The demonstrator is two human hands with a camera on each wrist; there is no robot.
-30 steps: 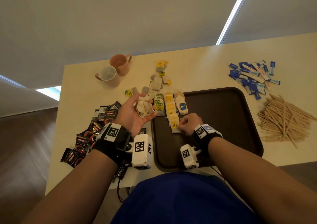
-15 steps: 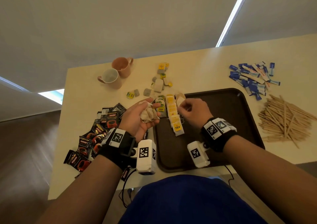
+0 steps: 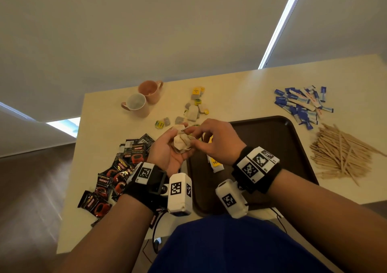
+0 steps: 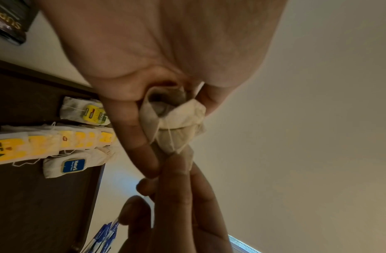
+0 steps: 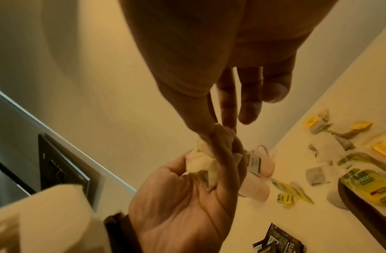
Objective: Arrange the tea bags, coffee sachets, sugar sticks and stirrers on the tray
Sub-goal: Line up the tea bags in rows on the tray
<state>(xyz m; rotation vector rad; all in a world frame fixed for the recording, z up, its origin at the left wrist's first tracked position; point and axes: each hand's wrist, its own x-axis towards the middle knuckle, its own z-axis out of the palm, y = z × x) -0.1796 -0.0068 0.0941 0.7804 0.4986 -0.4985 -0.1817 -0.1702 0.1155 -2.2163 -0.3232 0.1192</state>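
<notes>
My left hand (image 3: 184, 139) is palm up over the table's edge beside the tray and holds a crumpled bunch of tea bags (image 3: 180, 145). My right hand (image 3: 191, 137) has reached across and pinches one bag of that bunch (image 5: 218, 135) between thumb and forefinger. The dark brown tray (image 3: 272, 138) carries a row of yellow-tagged tea bags (image 4: 47, 145), a blue-tagged bag (image 4: 73, 165) and a green-and-yellow-tagged bag (image 4: 88, 111); in the head view my right hand hides most of them. Black and red coffee sachets (image 3: 117, 174) lie left of the tray, blue sugar sticks (image 3: 303, 103) and wooden stirrers (image 3: 343, 155) to its right.
Loose tea bags (image 3: 192, 111) are scattered on the table behind the tray. Two pink mugs (image 3: 136, 105) stand at the back left corner. The table's near edge runs just below the tray, with a cable hanging from it.
My right hand left the tea bag row on the tray and moved left to the bunch, taking hold of one bag. The left hand closed more around the bunch.
</notes>
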